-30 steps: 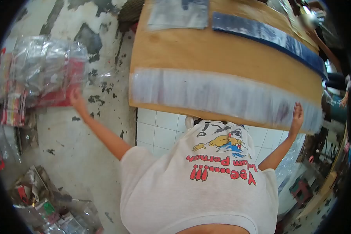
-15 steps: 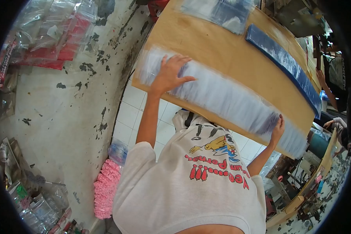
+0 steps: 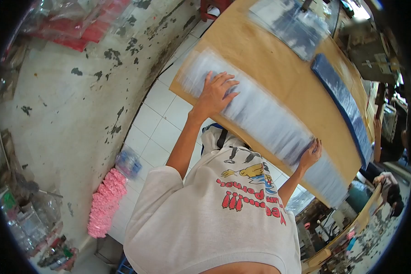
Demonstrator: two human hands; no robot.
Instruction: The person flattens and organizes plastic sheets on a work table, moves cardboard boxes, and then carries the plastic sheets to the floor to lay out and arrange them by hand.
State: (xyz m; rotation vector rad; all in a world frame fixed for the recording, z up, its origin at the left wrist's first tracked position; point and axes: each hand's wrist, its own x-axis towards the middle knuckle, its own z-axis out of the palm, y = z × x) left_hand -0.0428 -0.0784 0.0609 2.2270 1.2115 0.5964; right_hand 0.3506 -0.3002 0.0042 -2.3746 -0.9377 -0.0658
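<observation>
A long strip of clear, whitish plastic (image 3: 269, 121), perhaps stacked sheets or sleeves, lies along the near edge of a brown-covered table (image 3: 278, 82). On its left part rests my left hand (image 3: 218, 92), palm down and fingers spread. Toward the strip's right end, my right hand (image 3: 309, 154) lies against the plastic with its fingers close together and slightly bent. Nothing shows gripped in either hand, though the underside of the right one is hidden.
Farther back lie a dark blue plastic-wrapped strip (image 3: 342, 105) and clear plastic sheets (image 3: 292, 25). Left stands a peeling wall (image 3: 77, 105), with a pink bundle (image 3: 107, 201) on the floor beside it. Another person (image 3: 392, 132) is at the far right.
The view has tilted, shifting table and strip. My left thumb has drawn closer to the fingers, with that hand still on the plastic. My right hand sits slightly farther from the strip's right end.
</observation>
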